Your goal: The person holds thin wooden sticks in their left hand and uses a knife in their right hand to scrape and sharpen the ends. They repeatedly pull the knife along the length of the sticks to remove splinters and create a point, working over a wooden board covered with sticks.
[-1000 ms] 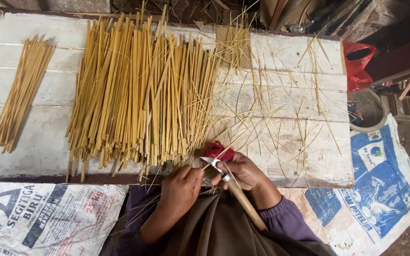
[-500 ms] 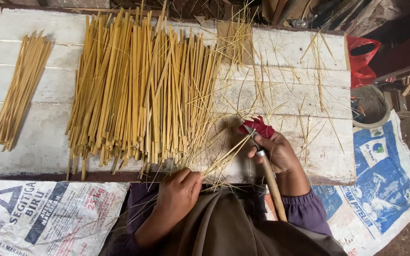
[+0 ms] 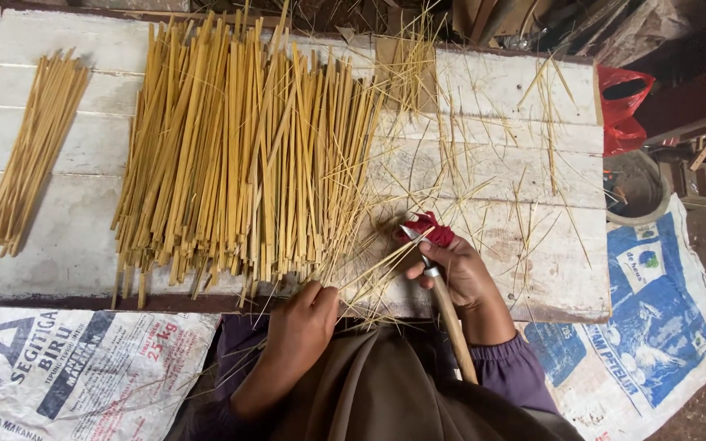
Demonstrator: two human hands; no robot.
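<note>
My right hand [image 3: 463, 273] grips a knife [image 3: 435, 278] with a long wooden handle that runs back past my wrist; its short blade points up-left, and a red cloth [image 3: 433, 229] is wrapped over my fingertips. A thin bamboo strip [image 3: 377, 269] runs from the blade down-left to my left hand [image 3: 304, 327], which holds its near end at the front edge of the white wooden board [image 3: 533, 269]. A large heap of yellow bamboo strips [image 3: 239, 163] lies just beyond my left hand. My lap, in brown cloth, fills the bottom of the view.
A small bundle of strips [image 3: 30, 155] lies at the board's far left. Thin shavings [image 3: 484, 155] are scattered over the right half. Printed sacks cover the ground at left [image 3: 67, 367] and right [image 3: 655, 318]. A red bag [image 3: 623, 106] and a round pot [image 3: 635, 184] sit right.
My right hand swung out to the right with the knife, then came partway back toward the left hand. The left hand stayed at the board's front edge.
</note>
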